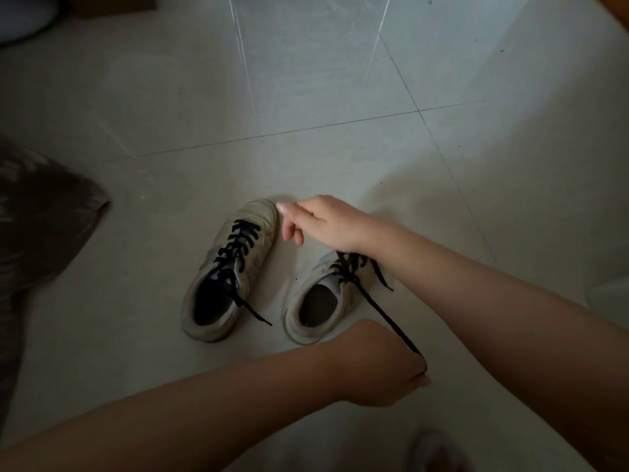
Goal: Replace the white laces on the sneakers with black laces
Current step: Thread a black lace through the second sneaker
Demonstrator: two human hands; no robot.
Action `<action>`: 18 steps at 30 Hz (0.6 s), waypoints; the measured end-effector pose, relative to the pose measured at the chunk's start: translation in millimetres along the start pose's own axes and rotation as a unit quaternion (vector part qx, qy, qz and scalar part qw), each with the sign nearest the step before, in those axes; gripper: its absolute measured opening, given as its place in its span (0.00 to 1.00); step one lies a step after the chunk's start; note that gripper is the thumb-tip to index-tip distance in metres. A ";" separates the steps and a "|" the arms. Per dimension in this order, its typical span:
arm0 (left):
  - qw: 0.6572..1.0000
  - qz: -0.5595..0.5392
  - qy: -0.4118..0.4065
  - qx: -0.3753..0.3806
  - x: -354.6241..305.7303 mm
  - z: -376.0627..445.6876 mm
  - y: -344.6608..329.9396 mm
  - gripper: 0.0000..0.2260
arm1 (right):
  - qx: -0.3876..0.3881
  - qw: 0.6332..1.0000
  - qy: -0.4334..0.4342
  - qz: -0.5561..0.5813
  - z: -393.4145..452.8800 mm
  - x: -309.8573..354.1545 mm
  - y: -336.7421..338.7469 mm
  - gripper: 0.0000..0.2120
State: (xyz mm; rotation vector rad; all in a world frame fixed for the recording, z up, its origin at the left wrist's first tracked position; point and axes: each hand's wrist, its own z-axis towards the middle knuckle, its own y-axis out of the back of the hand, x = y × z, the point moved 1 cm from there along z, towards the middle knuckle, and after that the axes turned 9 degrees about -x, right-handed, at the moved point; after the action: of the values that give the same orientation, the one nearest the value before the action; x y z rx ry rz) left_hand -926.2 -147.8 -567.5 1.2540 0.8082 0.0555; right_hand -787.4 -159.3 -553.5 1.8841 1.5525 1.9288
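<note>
Two worn white sneakers stand side by side on the tiled floor, toes pointing away. The left sneaker (228,270) carries a black lace through its eyelets, with one loose end trailing on the floor to its right. The right sneaker (315,303) is also threaded with a black lace (384,315). One end of that lace runs taut toward me into my left hand (384,364), which is closed on it. My right hand (320,221) hovers over the right sneaker's toe, hiding it, fingers loosely spread and holding nothing that I can see.
Pale floor tiles (306,97) stretch away ahead. A dark patterned cloth (44,212) lies at the left edge. A blurred pale object (439,451) sits near the bottom edge, and something brown (112,5) is at the top left.
</note>
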 end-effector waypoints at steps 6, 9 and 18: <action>0.989 0.098 0.074 0.078 14.4 8.5 16.4 0.27 | 0.023 0.997 -0.065 0.033 8.9 -12.4 6.8 0.25; 0.984 0.144 0.091 -0.059 60.5 -6.3 33.2 0.18 | -0.137 0.983 -0.091 0.081 -24.3 -30.1 15.8 0.20; 0.966 0.224 0.067 -0.113 119.7 -20.3 39.5 0.09 | -0.181 0.975 -0.128 0.014 -112.2 -74.1 -56.8 0.06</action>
State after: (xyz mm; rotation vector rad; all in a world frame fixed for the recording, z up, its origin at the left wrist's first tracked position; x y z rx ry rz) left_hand -835.4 -62.8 -596.5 1.2011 0.6005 0.5886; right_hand -886.9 -244.3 -618.2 1.9051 1.0290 1.7458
